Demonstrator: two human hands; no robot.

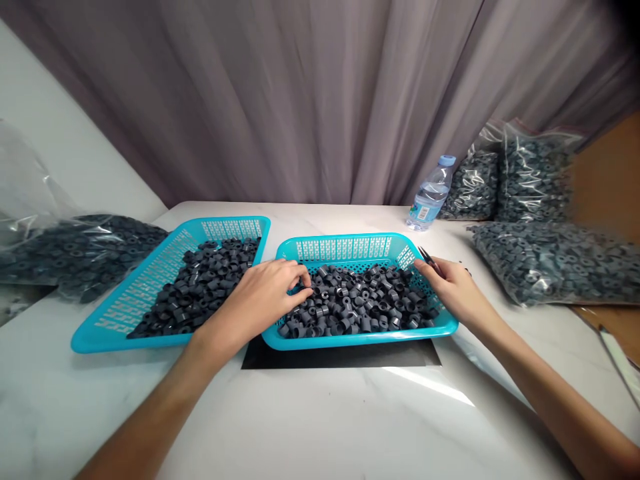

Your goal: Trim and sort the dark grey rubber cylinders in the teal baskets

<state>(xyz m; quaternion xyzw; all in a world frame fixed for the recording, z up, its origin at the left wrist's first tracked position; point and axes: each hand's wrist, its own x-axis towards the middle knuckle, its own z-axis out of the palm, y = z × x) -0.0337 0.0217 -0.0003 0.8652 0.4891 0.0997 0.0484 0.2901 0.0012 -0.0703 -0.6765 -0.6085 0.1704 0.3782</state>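
My left hand (270, 288) reaches over the near-left rim of the right-hand turquoise basket (350, 344). Its thumb and forefinger curl toward each other just above the small dark grey plastic tubular pieces (357, 303) in there; whether a piece is between the fingertips cannot be made out. At the basket's right rim, my right hand (453, 283) is closed around dark tweezers (431, 259), whose points stick up past the thumb. Left of this basket sits another turquoise basket (117, 343), tilted in view and heaped with similar grey pieces (200, 287), partly behind my left wrist.
A black flat sheet (340, 359) lies under the right basket on the white marbled table (310, 420). A water bottle (430, 197) stands at the back right. Clear bags of grey pieces lie at the left (95, 250) and right (555, 263), with more bags (533, 177) behind. A grey curtain (280, 100) hangs behind.
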